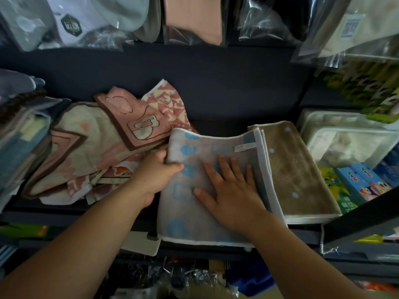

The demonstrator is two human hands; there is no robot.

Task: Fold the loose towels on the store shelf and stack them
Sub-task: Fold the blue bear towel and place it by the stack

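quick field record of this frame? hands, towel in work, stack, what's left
left hand: grip on left edge of grey-blue towel
right hand: flat, open, pressing on that towel
stack: towel overlaps folded brown towel
remaining: loose pink and cream towels heaped to the left
surface: dark shelf

Dark navy shelf (216,87): back panel and deck are seen in dim, even light. Above it, clear plastic-wrapped goods (265,20) are hung or stacked, among them a peach fabric pack (194,18) and a white pack with a dark badge (71,24). At right, translucent lidded boxes (349,143) are set beside colourful cartoon cartons (362,186). A dark shelf edge (356,223) is crossed at lower right. Below, blurred packaged stock (194,279) is kept.
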